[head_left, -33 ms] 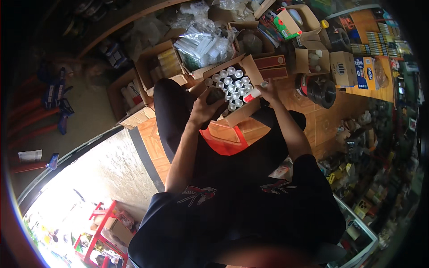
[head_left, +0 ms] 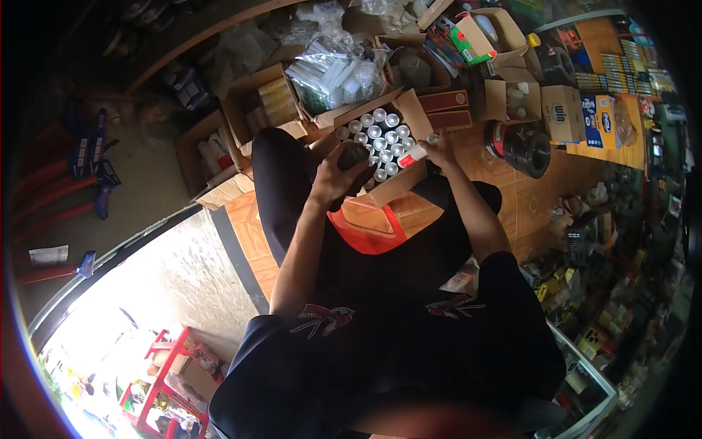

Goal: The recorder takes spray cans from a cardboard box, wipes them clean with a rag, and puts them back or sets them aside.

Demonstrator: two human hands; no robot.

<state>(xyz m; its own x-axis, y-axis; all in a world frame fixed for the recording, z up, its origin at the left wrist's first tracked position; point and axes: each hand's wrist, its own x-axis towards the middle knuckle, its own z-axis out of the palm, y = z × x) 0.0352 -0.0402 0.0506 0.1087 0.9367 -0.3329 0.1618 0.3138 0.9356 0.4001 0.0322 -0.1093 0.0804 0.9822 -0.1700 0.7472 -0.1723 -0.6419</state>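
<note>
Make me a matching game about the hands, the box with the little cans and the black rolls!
Things:
1. left hand
2. right hand
3. cardboard box
4. black rolls

What fits:
A. lie on the wooden floor, right of the box
B. holds a dark can
C. is full of upright cans with silvery tops
D. holds a white can with a red end

Pairs: 1-B, 2-D, 3-C, 4-A
</note>
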